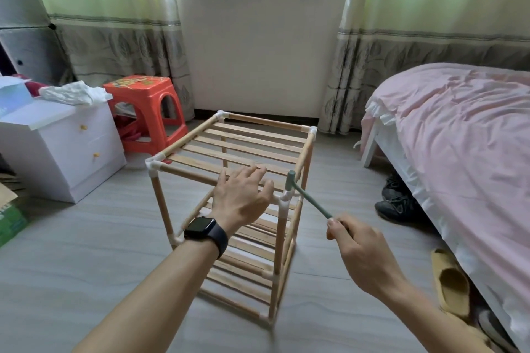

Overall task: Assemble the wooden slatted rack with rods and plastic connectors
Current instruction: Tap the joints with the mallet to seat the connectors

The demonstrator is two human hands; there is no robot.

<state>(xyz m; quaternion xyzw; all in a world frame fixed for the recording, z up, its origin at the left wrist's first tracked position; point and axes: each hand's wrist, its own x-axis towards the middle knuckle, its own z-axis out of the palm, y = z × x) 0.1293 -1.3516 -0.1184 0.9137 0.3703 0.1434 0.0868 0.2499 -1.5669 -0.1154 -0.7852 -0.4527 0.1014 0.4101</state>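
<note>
On the floor stands the wooden rack — left hand resting loose-fingered on its top rod, right hand gripping a green hammer by the corner connector.

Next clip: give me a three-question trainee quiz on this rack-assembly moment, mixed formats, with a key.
1. True or false: the left hand rests on top of the rack.
2. Which hand holds the green hammer? A) left hand B) right hand
3. Fill in: the hammer's head is next to the rack's near-right white plastic ____.
Key: 1 true; 2 B; 3 connector.
</note>
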